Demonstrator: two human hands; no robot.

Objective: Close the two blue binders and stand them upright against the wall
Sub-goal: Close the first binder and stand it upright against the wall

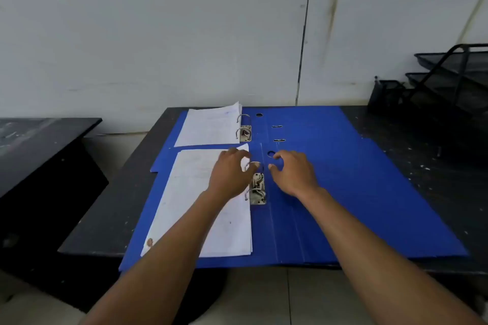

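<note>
Two blue binders lie open and flat on a dark table. The near binder (343, 206) holds a stack of white paper (200, 208) on its left half, with a metal ring mechanism (257, 190) at the spine. The far binder (303, 124) lies behind it near the wall, also with paper (211, 126) and rings (244, 129). My left hand (229, 174) rests on the near binder's paper, fingers by the upper ring. My right hand (293, 174) hovers over the near binder's spine just right of the rings, fingers spread. Neither hand grips anything.
A pale wall (184, 34) rises right behind the table (105, 219). A black mesh letter tray (449, 79) and a mesh pen holder (385, 95) stand at the back right. A second dark table (39, 145) is to the left. Tiled floor lies below.
</note>
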